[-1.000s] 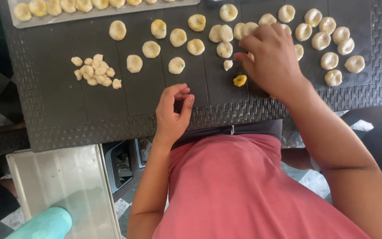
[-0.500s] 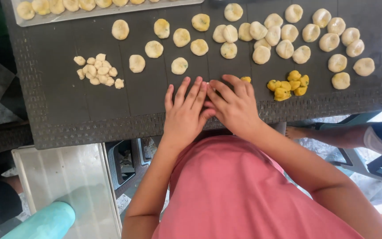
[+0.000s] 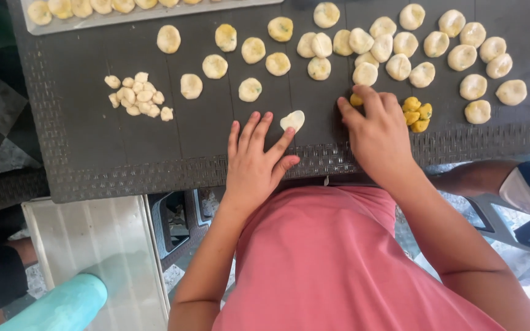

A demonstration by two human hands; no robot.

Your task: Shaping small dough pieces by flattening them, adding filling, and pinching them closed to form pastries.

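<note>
Right at the near edge of the dark woven worktop (image 3: 124,165), a small flat disc of pale dough (image 3: 293,120) lies by itself, and everything turns on how it sits against the two hands. The left hand (image 3: 254,160) lies palm-down just on the person's side of the disc, its fingers (image 3: 259,132) spread wide and flat; the tip of one finger touches the disc's near edge, so the disc lies straight ahead of the fingertips, away from the body. Nothing is gripped in this hand; it only rests and touches.

The right hand (image 3: 378,132) is off to the right of the disc, apart from it, knuckles up and fingers curled down. Its fingertips close on a small yellow ball of filling (image 3: 356,100), which peeks out just beyond them; how firmly it is pinched I cannot tell, since the hand covers most of it. The ball lies to the right of the disc and a little farther from the body. The left hand is clearly the nearer of the two to the disc.

The disc is slightly oval, its long axis slanting from near-left to far-right.

Just right of the right hand sits a small heap of more yellow balls (image 3: 417,114). Farther from the disc, rows of filled dough rounds (image 3: 400,46) spread across the worktop, and well to the disc's left a cluster of little plain dough lumps (image 3: 137,95). A pale tray (image 3: 148,17) runs along the far edge.
</note>
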